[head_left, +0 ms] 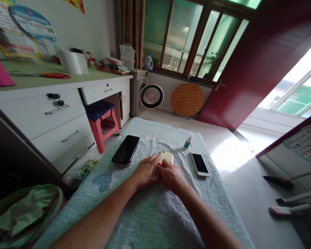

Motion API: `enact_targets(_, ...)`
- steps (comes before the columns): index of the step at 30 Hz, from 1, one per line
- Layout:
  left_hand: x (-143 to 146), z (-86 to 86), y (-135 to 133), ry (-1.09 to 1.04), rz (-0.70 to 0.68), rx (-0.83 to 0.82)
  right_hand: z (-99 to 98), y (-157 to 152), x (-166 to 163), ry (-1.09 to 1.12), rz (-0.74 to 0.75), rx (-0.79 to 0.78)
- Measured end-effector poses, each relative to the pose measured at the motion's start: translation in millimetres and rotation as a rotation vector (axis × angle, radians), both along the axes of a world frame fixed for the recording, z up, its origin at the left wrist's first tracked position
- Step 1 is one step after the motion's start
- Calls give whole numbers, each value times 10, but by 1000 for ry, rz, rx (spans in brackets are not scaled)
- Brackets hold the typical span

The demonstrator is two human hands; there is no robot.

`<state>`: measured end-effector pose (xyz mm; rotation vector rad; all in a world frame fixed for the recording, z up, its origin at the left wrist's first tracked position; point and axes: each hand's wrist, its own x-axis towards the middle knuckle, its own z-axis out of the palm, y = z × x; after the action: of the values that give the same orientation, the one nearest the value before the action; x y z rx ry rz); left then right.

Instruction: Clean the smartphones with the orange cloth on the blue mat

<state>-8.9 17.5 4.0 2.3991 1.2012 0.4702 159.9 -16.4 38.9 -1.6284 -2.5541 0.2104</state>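
A pale gold phone (166, 156) lies face down on a light quilted cloth (150, 214) in front of me. My left hand (144, 170) rests flat beside it, fingers stretched toward its left edge. My right hand (171, 174) is curled at the phone's near end, pinching something small and orange that I cannot make out. A large black phone (125, 149) lies to the left, screen up. A white phone (200, 164) with a dark screen lies to the right. A small blue-capped bottle (187, 142) stands behind them.
A white desk with drawers (54, 117) runs along the left, with a pink stool (103, 121) under it. A bin lined with a green bag (23, 214) sits at lower left. A washing machine (145, 93) and a round wooden tabletop (187, 99) stand by the far wall. Brooms (287, 181) lie at right.
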Motion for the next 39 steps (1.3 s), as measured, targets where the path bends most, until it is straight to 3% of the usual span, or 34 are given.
enact_targets(4, 0, -2, -1, 2, -12, -7, 5, 57, 22, -2, -24, 17)
enact_targets(14, -17, 56, -15, 10, -32, -36, 45, 493, 44, -48, -299, 11)
enact_targets(19, 5, 90, -38, -50, -11, -7, 61, 376, -104, -58, -212, -4)
enact_targets(25, 6, 5, -18, -45, 15, 17, 50, 192, -125, -69, -77, -15)
enact_targets(33, -11, 65, -16, 63, -14, -47, 69, 428, 64, -42, -301, -21)
enact_targets(39, -14, 53, 1, 59, -34, -50, 37, 402, 192, -48, -355, -6)
